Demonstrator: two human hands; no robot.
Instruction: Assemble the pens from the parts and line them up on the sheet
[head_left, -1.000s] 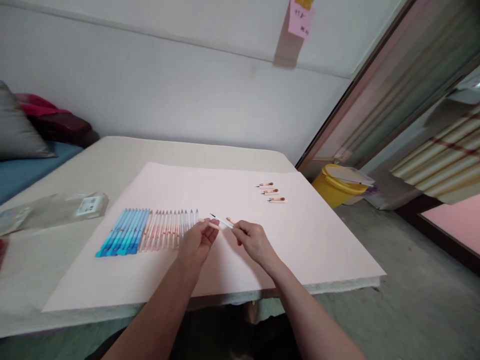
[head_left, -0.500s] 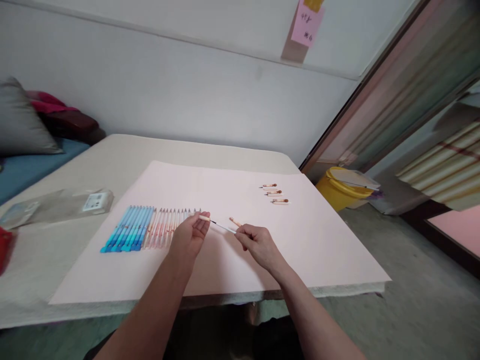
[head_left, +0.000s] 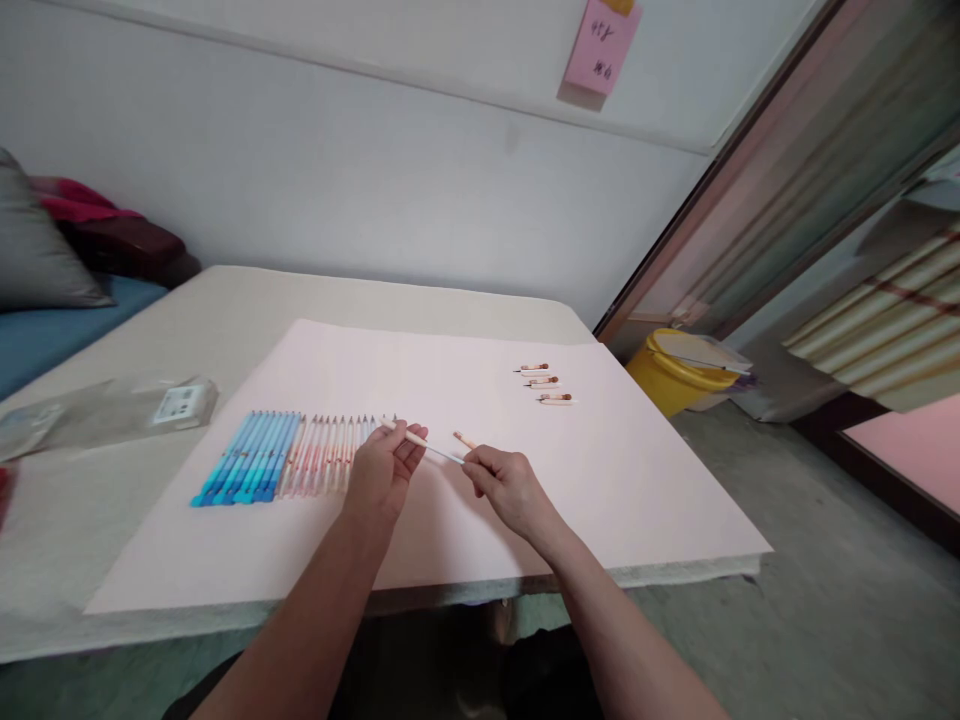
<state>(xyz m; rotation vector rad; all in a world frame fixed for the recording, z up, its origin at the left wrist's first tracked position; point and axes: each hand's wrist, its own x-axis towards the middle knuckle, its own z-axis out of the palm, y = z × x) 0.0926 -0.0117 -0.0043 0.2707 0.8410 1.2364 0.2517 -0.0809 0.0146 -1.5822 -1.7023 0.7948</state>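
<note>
Between the fingers of my left hand is a pale pen barrel, tilted with one end toward my right hand. My right hand pinches the far end of a thin white pen refill, whose other end goes into the barrel's opening. A pale orange pen part shows just beyond my right fingers; I cannot tell whether it is held or lies on the sheet. Left of my hands lie a row of pale pens and a row of blue pens.
Three short brown-topped pen parts lie at the back right of the pink sheet. A clear plastic bag rests on the table's left side. On the floor at right stands a yellow bucket.
The refill's dark tip, outside the barrel before, is now out of sight inside it. My hands have come slightly closer together. The view has shifted a little.
</note>
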